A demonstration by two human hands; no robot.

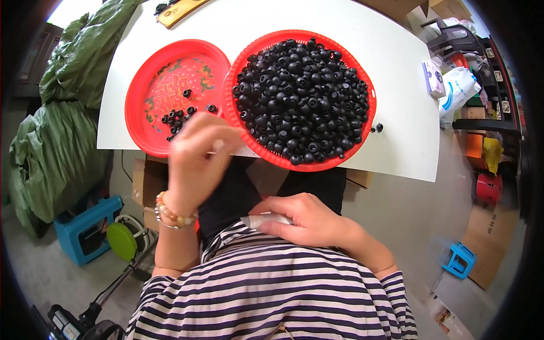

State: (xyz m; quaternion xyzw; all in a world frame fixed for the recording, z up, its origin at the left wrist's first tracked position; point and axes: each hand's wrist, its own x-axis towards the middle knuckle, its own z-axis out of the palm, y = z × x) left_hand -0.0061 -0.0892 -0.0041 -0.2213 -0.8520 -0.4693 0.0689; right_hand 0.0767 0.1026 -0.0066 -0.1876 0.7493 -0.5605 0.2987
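My left hand (201,141) is blurred by motion over the near right part of a shallow red tray (136,96). Its fingers look curled, with a small pale spot among them; whether they hold a piece is unclear. Several small round black pieces (175,118) with ring-like openings lie in that tray beside the hand. To the right, a red basket (371,105) is heaped with more such black pieces (300,96). My right hand (303,221) rests at my lap, thumb and fingers closed about a whitish piece (266,220) with a greyish end, too unclear to name.
Both containers stand on a white table (396,136), with loose black pieces (377,128) right of the basket. A yellow, flat object (180,12) lies at the far edge. Green sacks (59,153) and a blue stool (88,229) are at left; a crowded shelf (493,85) is at right.
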